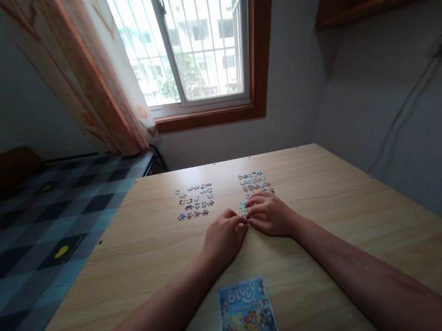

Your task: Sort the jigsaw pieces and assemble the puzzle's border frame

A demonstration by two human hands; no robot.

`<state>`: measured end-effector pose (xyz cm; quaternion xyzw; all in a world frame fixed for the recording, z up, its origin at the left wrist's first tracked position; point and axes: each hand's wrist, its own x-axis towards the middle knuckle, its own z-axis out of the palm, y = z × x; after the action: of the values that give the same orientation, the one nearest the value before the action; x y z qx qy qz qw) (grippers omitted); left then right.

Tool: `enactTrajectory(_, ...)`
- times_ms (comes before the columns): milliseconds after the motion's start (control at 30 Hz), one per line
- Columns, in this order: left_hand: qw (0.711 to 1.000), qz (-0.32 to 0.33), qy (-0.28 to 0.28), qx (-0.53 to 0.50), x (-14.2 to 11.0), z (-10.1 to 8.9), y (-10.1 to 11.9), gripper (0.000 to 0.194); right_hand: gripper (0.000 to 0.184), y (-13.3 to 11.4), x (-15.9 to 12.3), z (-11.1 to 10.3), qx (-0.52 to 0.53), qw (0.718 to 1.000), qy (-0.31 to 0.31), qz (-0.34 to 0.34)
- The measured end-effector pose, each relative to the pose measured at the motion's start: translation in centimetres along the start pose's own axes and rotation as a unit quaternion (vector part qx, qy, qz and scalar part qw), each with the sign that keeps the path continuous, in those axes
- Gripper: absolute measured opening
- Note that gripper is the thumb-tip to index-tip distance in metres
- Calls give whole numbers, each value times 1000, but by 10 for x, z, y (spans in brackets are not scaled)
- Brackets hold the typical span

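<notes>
My left hand [225, 236] and my right hand [269, 214] meet at the middle of a light wooden table [334, 210]. Both have their fingers curled and pinched together over small joined puzzle pieces [244, 207]. A loose spread of jigsaw pieces [194, 201] lies just beyond my left hand. A second cluster of pieces [253, 182] lies just beyond my right hand. A colourful puzzle box [248, 319] with cartoon artwork lies flat near the table's front edge, between my forearms.
A bed with a blue and black checked cover [37, 235] stands against the table's left side. Behind the table are a window [187, 39] with a patterned curtain [97, 78]. A grey wall [416, 121] with a cable runs along the right.
</notes>
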<state>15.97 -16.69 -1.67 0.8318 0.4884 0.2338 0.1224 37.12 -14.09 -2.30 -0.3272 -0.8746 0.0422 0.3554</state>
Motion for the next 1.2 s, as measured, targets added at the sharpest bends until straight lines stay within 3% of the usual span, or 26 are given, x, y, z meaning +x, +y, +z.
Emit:
enactTrajectory(433, 999, 5, -11, 33, 0, -5, 3, 22, 5, -1, 2, -3, -6, 1000, -13, -5)
enactTrajectory(733, 991, 72, -31, 105, -6, -11, 7, 25, 4, -1, 0, -1, -8, 999, -32, 8)
enactTrajectory(933, 990, 82, -32, 106, -8, -13, 8, 26, 10, 0, -1, 0, 0, 999, -36, 16)
enactTrajectory(1067, 993, 73, -25, 89, -7, -14, 3, 27, 24, 3, -4, 1, 4, 998, 18, 53)
enactTrajectory(1200, 994, 62, -25, 90, -7, -15, -1, 27, 19, 6, -4, -1, -15, 990, 95, 99)
